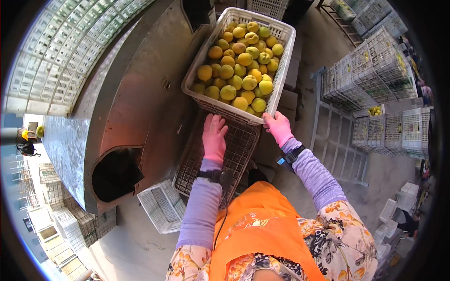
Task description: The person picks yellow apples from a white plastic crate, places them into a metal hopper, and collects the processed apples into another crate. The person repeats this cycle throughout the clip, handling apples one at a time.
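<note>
A white plastic crate [287,56] full of yellow-green round fruit [244,59], like peaches or apricots, sits ahead of me, tilted to the right. My right hand [277,127], in a pink glove, grips the rim of this crate at its near right corner. My left hand [214,138], also gloved in pink, is at the near wall of the crate, its fingers stretched toward it. Whether its fingertips touch the wall is hard to tell. Below this hand lies a dark lattice crate [236,149], partly under the fruit crate.
A large metal machine housing [136,93] with a dark opening [117,173] stands at the left. An empty white crate [163,206] lies on the floor beside it. Stacked crates [370,70] and a metal frame [340,140] are at the right. More white crates [51,61] fill the far left.
</note>
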The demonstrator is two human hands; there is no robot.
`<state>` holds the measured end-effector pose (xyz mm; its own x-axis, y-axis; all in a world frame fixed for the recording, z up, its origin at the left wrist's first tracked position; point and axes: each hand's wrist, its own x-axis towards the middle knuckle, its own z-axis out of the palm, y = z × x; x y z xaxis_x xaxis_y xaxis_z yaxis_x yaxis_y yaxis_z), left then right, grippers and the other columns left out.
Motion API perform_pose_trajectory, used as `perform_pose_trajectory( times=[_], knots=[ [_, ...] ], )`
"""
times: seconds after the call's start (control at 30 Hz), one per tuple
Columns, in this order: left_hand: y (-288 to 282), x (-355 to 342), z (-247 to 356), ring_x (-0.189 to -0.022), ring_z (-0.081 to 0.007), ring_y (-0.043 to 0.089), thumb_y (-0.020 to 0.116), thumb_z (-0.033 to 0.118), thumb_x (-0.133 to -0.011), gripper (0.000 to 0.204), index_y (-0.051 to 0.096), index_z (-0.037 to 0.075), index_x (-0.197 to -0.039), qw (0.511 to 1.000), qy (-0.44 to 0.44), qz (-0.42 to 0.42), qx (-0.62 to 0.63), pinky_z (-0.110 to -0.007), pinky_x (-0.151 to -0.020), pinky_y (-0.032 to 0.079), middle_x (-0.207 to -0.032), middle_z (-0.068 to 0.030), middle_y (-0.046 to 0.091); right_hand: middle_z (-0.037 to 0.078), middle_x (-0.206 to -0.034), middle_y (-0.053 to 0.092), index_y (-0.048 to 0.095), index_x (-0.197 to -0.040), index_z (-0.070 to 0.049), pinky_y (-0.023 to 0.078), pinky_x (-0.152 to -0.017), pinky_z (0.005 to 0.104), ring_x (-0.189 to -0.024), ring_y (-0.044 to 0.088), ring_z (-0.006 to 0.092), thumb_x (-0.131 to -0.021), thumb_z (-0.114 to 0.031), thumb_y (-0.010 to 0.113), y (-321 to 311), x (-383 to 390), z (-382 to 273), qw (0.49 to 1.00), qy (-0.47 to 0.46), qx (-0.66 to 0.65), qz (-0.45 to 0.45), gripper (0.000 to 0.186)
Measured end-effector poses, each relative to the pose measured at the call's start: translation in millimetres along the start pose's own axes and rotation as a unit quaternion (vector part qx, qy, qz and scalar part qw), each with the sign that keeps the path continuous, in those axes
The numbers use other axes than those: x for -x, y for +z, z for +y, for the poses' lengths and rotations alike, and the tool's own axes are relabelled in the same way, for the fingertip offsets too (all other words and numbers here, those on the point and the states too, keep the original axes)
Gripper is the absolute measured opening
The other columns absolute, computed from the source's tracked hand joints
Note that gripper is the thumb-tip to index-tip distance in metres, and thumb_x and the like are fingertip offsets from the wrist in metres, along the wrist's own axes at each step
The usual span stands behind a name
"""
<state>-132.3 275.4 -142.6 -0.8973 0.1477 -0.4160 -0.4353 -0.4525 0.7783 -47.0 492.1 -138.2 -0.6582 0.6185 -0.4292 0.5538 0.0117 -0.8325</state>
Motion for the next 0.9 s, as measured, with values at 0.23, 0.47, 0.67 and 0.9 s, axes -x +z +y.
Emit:
perform_pose_trajectory(
  times=[0.23, 0.47, 0.67, 0.9],
  knots=[
    [79, -118, -22, -0.062, -0.0169, 0.050, 0.062, 0.025, -0.101, 0.021, 0.054, 0.013, -0.085, 0.965, -0.206, 0.150, 0.070, -0.038, -0.066, 0.052, -0.073, 0.0005, 0.050, 0.018, -0.072, 0.072, 0.071, -0.094, 0.006, 0.060, -0.061, 0.0401, -0.063, 0.074, 0.0303, -0.086, -0.020, 0.066, -6, -40, -19, 0.995, 0.079, 0.051, -0.044, 0.028],
    [33, 30, 0, -0.064, -0.0156, 0.052, 0.065, 0.024, -0.103, 0.020, 0.059, 0.007, -0.094, 0.972, -0.179, 0.136, 0.071, -0.042, -0.069, 0.055, -0.069, 0.0015, 0.044, 0.009, -0.074, 0.072, 0.075, -0.105, 0.000, 0.056, -0.055, 0.0303, -0.057, 0.069, 0.0140, -0.096, -0.025, 0.068, -128, 62, -52, 0.967, 0.063, 0.038, -0.243, 0.028],
    [-160, 134, 21, -0.049, -0.0128, 0.039, 0.072, 0.029, -0.098, 0.030, 0.060, 0.002, -0.101, 0.942, -0.165, 0.292, -0.029, -0.035, -0.053, 0.044, -0.063, 0.0031, 0.036, 0.018, -0.135, 0.065, 0.061, -0.137, 0.002, 0.058, -0.086, 0.0358, -0.104, 0.073, 0.0255, -0.094, -0.029, 0.073, -120, -57, -62, 0.774, -0.465, 0.406, 0.141, 0.054],
    [-252, 225, 52, -0.047, -0.0105, 0.039, 0.076, 0.024, -0.094, 0.024, 0.057, 0.009, -0.098, 0.909, -0.122, 0.395, -0.050, -0.033, -0.046, 0.040, -0.064, 0.0033, 0.045, 0.003, -0.076, 0.061, 0.065, -0.101, -0.001, 0.046, -0.056, 0.0324, -0.062, 0.056, 0.0138, -0.090, -0.019, 0.066, 49, -54, -50, 0.954, -0.053, 0.171, -0.241, 0.021]
  ],
)
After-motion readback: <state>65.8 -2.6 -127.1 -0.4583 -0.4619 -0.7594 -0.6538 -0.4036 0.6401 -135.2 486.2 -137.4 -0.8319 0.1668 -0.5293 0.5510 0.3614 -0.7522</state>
